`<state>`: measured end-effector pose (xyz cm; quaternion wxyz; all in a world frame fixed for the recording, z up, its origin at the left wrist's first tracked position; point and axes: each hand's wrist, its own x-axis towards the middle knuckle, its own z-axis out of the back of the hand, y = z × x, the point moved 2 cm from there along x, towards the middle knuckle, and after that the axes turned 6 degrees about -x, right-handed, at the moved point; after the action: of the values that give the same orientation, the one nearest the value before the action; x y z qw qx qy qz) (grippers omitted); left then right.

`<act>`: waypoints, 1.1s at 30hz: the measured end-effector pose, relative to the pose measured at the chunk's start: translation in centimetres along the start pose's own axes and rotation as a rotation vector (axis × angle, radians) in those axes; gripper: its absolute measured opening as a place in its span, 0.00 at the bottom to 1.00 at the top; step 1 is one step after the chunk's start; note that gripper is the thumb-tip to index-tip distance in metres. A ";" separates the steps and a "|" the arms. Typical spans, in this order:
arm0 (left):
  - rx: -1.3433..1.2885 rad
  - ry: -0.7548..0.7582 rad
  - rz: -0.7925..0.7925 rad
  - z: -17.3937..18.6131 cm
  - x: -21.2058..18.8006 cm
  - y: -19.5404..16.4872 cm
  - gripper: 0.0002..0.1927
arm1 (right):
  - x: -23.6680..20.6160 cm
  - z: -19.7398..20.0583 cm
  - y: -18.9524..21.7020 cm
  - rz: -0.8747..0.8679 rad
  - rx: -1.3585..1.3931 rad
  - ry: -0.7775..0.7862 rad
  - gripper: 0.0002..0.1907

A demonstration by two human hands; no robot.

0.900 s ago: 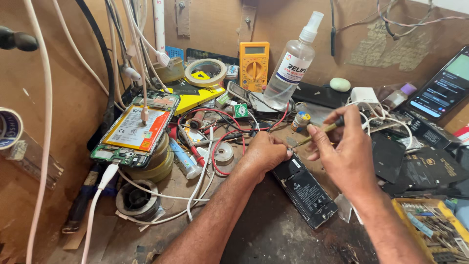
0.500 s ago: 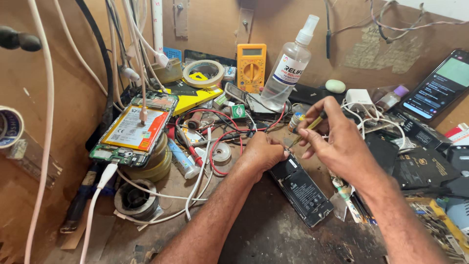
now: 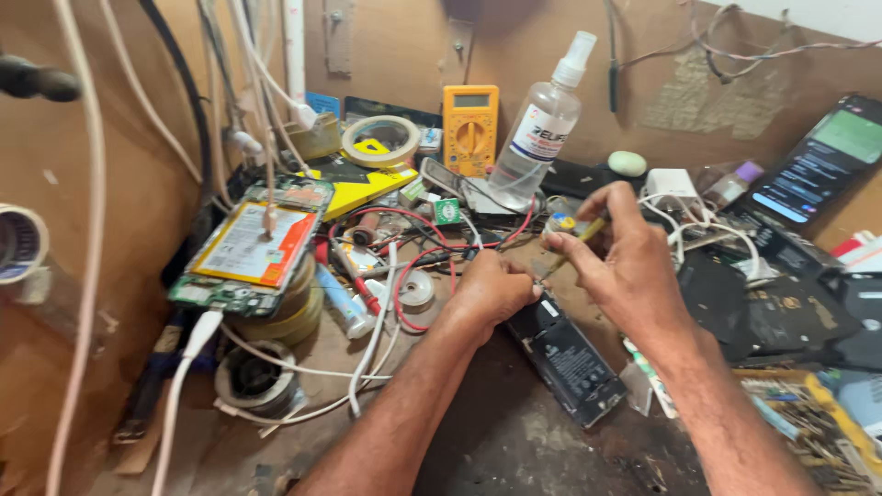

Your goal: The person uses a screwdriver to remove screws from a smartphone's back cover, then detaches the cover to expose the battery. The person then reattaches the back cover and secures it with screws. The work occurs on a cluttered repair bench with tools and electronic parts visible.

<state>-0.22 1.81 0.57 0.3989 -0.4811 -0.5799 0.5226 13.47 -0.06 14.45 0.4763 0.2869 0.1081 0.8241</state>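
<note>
Hands met over an opened black phone (image 3: pixel 570 358) on a cluttered repair bench (image 3: pixel 514 450). The right hand (image 3: pixel 625 266) pinched a thin yellow-handled tool (image 3: pixel 574 243), seemingly a small screwdriver or probe, its tip angled down toward the phone's upper end. The left hand (image 3: pixel 491 289) was curled tight at that same spot, fingers closed as if steadying a small part; what it gripped, if anything, could not be made out.

The phone lay flat just below both hands, its top edge hidden under them. Red test leads (image 3: pixel 404 276) looped just beside the left hand, and white cables (image 3: pixel 367 358) trailed across the bench toward a roll of tape (image 3: pixel 257 381).

Risk appeared to lie in the crowding: a slip of the tip could have scratched the phone's insides, and a wrist catching the leads could have dragged neighbouring items. A clear spray bottle (image 3: pixel 542 124) stood upright behind the hands, near a yellow multimeter (image 3: pixel 470 129); a knock could have tipped it over the work. Another opened phone with an orange-faced battery (image 3: pixel 248 243) rested on stacked tape rolls well to the left, and a lit phone screen (image 3: pixel 827 161) leaned at far right.
</note>
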 end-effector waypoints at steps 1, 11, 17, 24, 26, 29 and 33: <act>-0.012 0.002 -0.010 0.2 -0.1 0.0 0.07 | 0.0 -0.1 0.2 0.060 0.083 0.005 0.19; -0.024 0.028 -0.040 0.0 0.0 0.0 0.06 | 0.1 -0.1 0.5 -0.018 0.144 0.010 0.19; 0.024 0.012 0.011 0.2 -0.1 0.3 0.07 | 0.0 0.0 0.8 0.189 0.397 0.079 0.18; 0.025 -0.005 0.005 0.2 -0.2 0.2 0.08 | -0.3 -0.5 0.7 -0.032 0.183 -0.045 0.23; 0.010 -0.011 -0.005 0.3 -0.2 0.1 0.08 | -0.2 0.0 0.6 0.106 0.324 0.032 0.21; 0.013 0.006 -0.009 0.2 -0.3 0.1 0.07 | -0.1 -0.1 0.3 0.126 0.422 0.077 0.20; -0.015 0.018 0.017 0.2 -0.3 -0.1 0.07 | -0.4 -0.5 -0.1 -0.076 0.060 0.001 0.22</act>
<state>-0.33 1.47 0.67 0.3962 -0.4935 -0.5762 0.5172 13.38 -0.34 13.86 0.4985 0.2964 0.1439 0.8018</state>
